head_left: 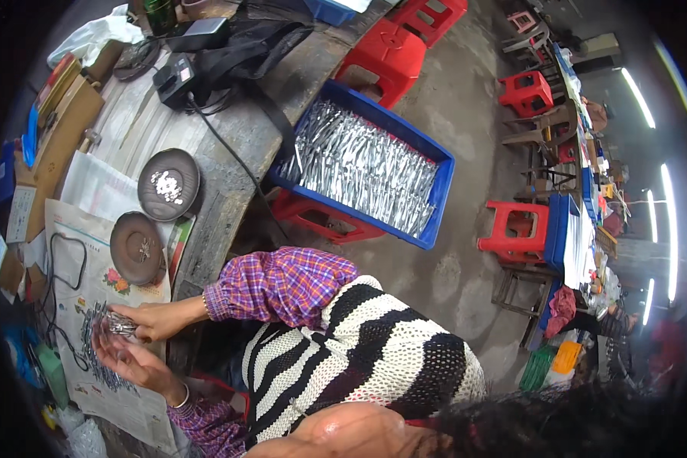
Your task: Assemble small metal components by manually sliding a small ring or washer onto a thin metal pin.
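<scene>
My right hand (160,320) is closed on a small bunch of slim silver metal pieces (120,324), held over the newspaper-covered bench. Just nearer, my left hand (133,365) is turned palm up with its fingers apart, close beside the bunch. A pile of similar metal pieces (103,374) lies on the newspaper (141,412) under and around both hands, partly hidden by them. Beyond my right hand stands a brown round dish (126,259) with a few small metal bits in it. Farther off, a second brown dish (151,202) holds small white or shiny bits.
A blue crate (444,198) full of silver metal pieces rests on a red stool (305,210) beside the bench. A black cable (233,153) runs over the bench edge from a black device (177,80). Cardboard boxes (53,153) line the far left. More red stools (385,57) stand behind.
</scene>
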{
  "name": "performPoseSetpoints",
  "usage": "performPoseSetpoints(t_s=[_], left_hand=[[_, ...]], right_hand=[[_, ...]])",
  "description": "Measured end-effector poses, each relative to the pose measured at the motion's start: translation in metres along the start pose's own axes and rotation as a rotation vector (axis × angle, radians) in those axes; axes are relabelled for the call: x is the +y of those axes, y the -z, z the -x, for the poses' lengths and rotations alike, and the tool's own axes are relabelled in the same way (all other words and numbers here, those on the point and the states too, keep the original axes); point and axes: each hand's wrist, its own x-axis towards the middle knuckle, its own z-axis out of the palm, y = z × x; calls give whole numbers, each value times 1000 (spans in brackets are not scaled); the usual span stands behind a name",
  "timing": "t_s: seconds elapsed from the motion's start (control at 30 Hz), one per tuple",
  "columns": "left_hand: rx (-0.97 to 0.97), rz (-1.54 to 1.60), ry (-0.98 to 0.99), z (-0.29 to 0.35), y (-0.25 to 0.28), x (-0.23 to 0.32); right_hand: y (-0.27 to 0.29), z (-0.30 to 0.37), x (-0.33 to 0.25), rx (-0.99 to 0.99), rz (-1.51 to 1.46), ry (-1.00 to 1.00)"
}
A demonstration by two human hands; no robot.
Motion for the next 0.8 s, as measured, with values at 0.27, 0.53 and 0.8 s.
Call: performPoseSetpoints(t_s=[0.27, 0.53, 0.8], left_hand=[[46, -95, 323, 15, 43, 6], [-161, -227, 203, 49, 118, -68], [-65, -261, 778, 59, 153, -103]], right_hand=[[43, 44, -66, 47, 30, 282], [216, 299, -123, 968, 82, -622], [318, 413, -75, 1356, 147, -787]])
